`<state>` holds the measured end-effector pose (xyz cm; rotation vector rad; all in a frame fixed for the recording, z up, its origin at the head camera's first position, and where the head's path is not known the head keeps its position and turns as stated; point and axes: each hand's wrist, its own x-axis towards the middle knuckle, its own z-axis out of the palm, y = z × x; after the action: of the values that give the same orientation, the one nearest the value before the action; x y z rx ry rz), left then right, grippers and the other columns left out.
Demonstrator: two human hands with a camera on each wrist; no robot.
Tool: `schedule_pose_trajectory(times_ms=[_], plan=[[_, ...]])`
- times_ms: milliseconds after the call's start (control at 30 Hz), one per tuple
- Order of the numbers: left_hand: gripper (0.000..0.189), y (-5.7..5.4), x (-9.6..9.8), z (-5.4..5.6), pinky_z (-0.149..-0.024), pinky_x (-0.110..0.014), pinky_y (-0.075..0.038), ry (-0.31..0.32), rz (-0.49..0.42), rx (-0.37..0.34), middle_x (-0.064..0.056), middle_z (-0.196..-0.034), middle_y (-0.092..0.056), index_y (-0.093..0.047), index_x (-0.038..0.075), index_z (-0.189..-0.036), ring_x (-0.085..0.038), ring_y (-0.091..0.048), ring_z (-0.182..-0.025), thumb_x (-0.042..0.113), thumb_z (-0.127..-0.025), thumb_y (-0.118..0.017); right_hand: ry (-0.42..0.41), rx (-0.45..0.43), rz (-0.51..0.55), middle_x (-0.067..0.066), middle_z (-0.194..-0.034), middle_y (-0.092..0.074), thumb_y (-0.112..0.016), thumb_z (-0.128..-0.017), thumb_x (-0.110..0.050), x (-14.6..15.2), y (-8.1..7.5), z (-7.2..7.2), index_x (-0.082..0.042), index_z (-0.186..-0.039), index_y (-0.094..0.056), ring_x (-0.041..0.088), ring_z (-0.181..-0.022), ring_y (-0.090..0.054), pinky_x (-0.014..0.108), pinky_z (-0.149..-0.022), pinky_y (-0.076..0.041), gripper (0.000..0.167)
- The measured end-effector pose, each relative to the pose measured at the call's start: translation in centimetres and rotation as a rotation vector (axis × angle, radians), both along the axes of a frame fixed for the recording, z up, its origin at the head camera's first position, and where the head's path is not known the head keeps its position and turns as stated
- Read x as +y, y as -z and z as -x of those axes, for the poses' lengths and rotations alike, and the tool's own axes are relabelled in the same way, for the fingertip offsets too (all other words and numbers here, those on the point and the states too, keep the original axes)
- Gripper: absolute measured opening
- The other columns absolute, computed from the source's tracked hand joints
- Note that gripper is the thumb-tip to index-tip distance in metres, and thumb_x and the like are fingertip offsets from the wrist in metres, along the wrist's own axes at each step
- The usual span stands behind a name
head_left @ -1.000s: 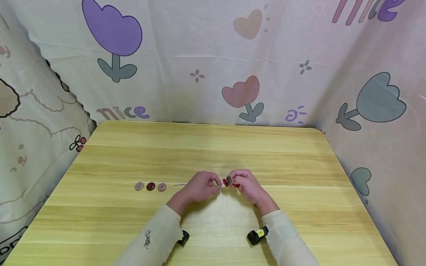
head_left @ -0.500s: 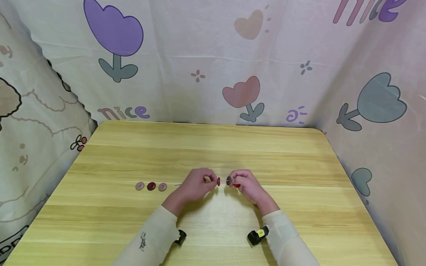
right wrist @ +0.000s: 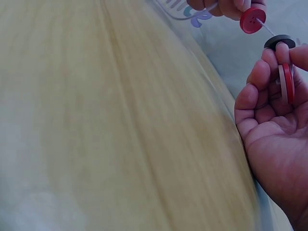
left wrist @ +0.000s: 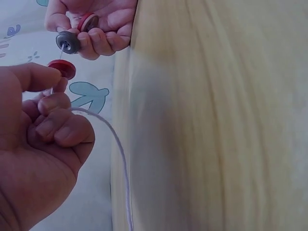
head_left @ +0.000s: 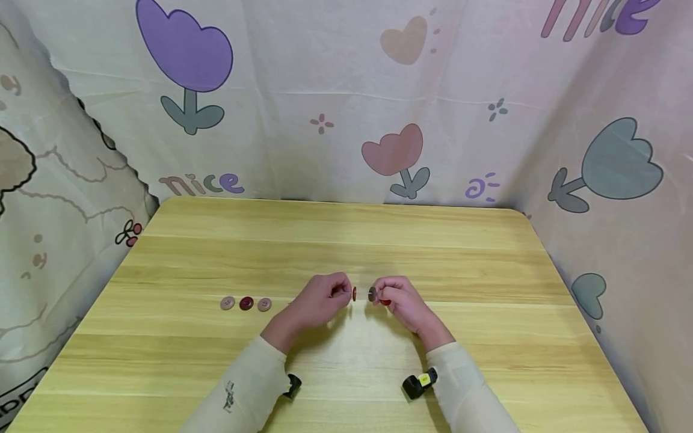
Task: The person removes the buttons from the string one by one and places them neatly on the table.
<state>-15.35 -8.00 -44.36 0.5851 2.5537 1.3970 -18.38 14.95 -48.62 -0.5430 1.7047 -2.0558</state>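
My left hand pinches a thin white cord between thumb and curled fingers, and its tail hangs from the hand. A red button sits on the cord right at these fingertips. A short taut stretch of cord runs from it to a dark grey button. Thumb and fingertips of my right hand pinch that grey button at its back. Further along, a second red button and a paler one lie face to face inside the right hand's curled fingers.
Left of the hands, three loose buttons lie in a row on the wooden table: a pinkish one, a dark red one and another pinkish one. A printed cloth hangs behind the table.
My left hand has moved a little left, and the red button at its fingertips has come away from the grey button, opening a gap. My right hand stays in place.
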Motion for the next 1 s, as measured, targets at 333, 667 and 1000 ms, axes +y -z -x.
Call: schedule_pose_trajectory(times_ms=[333, 667, 1000], plan=[[0.025, 0.33, 0.04, -0.08, -0.053, -0.026, -0.033, -0.019, 0.046, 0.045, 0.01, -0.059, -0.035, -0.063, 0.013, -0.107, -0.004, -0.029, -0.051, 0.019, -0.085, -0.072, 0.008, 0.008, -0.02, 0.006, -0.079, -0.06, -0.047, -0.084, 0.001, 0.03, 0.11, 0.0, 0.008, -0.078, -0.059, 0.02, -0.076, -0.053, 0.03, -0.068, -0.04, 0.015], [0.021, 0.48, -0.11, -0.09, -0.052, -0.026, -0.03, -0.003, 0.035, 0.058, 0.01, -0.055, -0.032, -0.068, 0.011, -0.103, -0.005, -0.026, -0.05, 0.021, -0.086, -0.076, -0.001, 0.005, -0.009, 0.01, -0.08, -0.06, -0.048, -0.085, 0.001, 0.04, 0.12, -0.02, -0.001, -0.076, -0.063, 0.02, -0.078, -0.054, 0.031, -0.069, -0.041, 0.018], [0.017, 0.11, -0.89, -0.06, -0.053, -0.027, -0.033, -0.056, 0.04, 0.013, 0.007, -0.057, -0.035, -0.067, 0.014, -0.1, -0.007, -0.03, -0.05, 0.021, -0.087, -0.077, 0.006, 0.007, -0.021, 0.005, -0.077, -0.059, -0.048, -0.084, 0.001, 0.03, 0.03, 0.02, 0.015, -0.082, -0.055, 0.022, -0.076, -0.051, 0.03, -0.067, -0.039, 0.017]])
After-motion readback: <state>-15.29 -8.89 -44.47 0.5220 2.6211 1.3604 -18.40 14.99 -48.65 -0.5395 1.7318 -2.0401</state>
